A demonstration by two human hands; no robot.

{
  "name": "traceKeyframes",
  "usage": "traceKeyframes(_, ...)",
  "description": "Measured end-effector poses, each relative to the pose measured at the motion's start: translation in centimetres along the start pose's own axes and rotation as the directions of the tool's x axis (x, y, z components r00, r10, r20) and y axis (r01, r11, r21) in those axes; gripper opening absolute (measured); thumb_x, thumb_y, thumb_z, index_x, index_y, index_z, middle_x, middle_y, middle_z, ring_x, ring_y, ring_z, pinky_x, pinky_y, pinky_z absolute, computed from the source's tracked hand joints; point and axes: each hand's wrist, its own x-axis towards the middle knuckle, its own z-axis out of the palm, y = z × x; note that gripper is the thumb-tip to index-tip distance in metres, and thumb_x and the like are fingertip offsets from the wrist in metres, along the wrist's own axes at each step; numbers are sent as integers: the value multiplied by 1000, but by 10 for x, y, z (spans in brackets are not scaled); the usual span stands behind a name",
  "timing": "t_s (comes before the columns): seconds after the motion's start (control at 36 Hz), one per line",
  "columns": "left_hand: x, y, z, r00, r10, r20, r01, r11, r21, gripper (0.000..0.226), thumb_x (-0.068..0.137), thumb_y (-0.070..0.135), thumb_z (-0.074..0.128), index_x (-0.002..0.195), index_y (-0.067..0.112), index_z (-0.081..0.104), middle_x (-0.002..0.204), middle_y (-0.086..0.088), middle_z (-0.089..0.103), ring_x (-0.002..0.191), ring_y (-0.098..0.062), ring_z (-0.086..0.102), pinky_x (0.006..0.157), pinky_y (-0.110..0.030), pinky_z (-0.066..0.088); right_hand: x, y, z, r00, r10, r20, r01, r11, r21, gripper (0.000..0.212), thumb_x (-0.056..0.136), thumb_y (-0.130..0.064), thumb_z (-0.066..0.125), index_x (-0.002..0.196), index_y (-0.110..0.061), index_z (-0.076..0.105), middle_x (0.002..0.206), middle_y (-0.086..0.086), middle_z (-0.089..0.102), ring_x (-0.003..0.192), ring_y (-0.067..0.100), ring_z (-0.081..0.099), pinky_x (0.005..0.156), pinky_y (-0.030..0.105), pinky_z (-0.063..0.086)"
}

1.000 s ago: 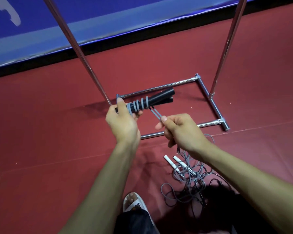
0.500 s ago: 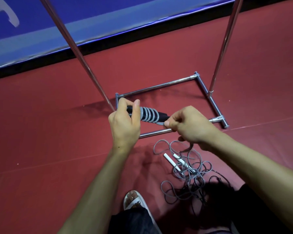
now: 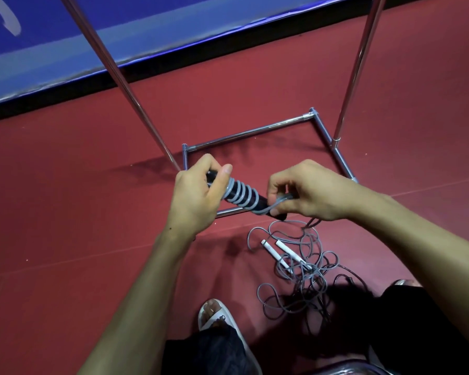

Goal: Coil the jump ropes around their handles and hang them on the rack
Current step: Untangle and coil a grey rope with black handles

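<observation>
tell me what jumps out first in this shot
The left hand grips black handles wound with grey rope, and the right hand pinches a loop, mid-frame. Below them a tangle of grey rope with white handles lies on the red floor; the chrome rack stands behind.

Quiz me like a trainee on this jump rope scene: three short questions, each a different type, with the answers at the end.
1. True or false: the left hand holds the black jump-rope handles, which have grey rope coiled around them.
2. Fill in: the right hand pinches a loop of the grey ____ at the handles' free end.
3. Multiple choice: the pair of white handles lies A) on the red floor B) in the left hand C) in the right hand.
Key: 1 true; 2 rope; 3 A.
</observation>
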Motion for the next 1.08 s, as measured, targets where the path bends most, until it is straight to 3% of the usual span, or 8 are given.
traceKeyframes(0.22, 2, 0, -12, 989, -103, 110, 124, 972, -198, 31, 89, 35, 55, 64, 17, 52, 55, -10, 49, 53, -10, 40, 51, -30, 33, -3, -3, -10, 994, -104, -43, 111, 970, 216, 21, 74, -31, 78, 81, -12, 77, 71, 4, 70, 58, 22, 61, 58, 41, 50)
traceKeyframes(0.36, 0, 3, -12, 977, -153, 148, 205, 861, -465, 27, 83, 39, 56, 63, 20, 55, 55, 2, 59, 43, -10, 43, 48, -27, 33, -3, -6, -9, 993, -49, -104, 95, 859, 503, 13, 69, -17, 76, 74, -6, 71, 56, 5, 62, 46, 13, 52, 44, 26, 42)
traceKeyframes(0.56, -1, 18, -1, 956, -257, 138, 270, 595, -757, 26, 89, 21, 48, 69, 7, 39, 43, 4, 45, 39, -9, 29, 53, -43, 14, 1, -8, 1, 989, -28, -148, 108, 812, 573, 10, 84, -17, 70, 74, -17, 71, 74, 16, 64, 62, 16, 54, 57, 26, 44)
traceKeyframes(0.67, 0, 19, 1, 944, -309, 115, 270, 523, -809, 23, 88, 21, 46, 71, 9, 37, 45, 5, 42, 39, -6, 29, 48, -31, 17, 3, -9, 2, 987, 13, -157, 77, 829, 554, 14, 88, -17, 65, 74, -17, 67, 68, -2, 63, 63, 3, 52, 60, 17, 42)
traceKeyframes(0.78, 3, 22, 0, 937, -346, 41, 239, 553, -798, 26, 92, 17, 47, 69, 10, 36, 49, 7, 43, 38, -5, 30, 40, -19, 26, 3, -10, 1, 979, 35, -200, 89, 810, 579, 15, 86, -22, 62, 78, -13, 70, 74, 27, 62, 67, 23, 53, 61, 39, 43)
traceKeyframes(0.83, 5, 22, -2, 931, -366, 3, 229, 577, -784, 33, 101, 9, 43, 69, 10, 36, 49, 7, 44, 36, -4, 30, 37, -17, 28, 3, -7, 0, 973, 68, -220, 85, 783, 616, 16, 84, -23, 62, 73, -17, 71, 66, 25, 58, 62, 21, 48, 56, 34, 40)
traceKeyframes(0.97, 3, 29, -1, 931, -362, 40, 241, 530, -813, 28, 94, 18, 46, 70, 10, 35, 49, 7, 43, 38, -4, 30, 44, -24, 22, 4, -2, 4, 968, 34, -248, 172, 631, 757, 22, 69, -44, 83, 76, -25, 74, 68, 1, 65, 62, 16, 54, 57, 23, 43)
traceKeyframes(1.08, 0, 43, 12, 907, -414, 79, 258, 397, -881, 33, 102, 12, 37, 69, 10, 35, 50, 5, 41, 42, -5, 35, 44, -18, 34, 7, -11, 16, 978, 28, -206, 188, 307, 933, 24, 66, -32, 84, 74, -22, 65, 56, -1, 55, 41, 7, 46, 38, 16, 35)
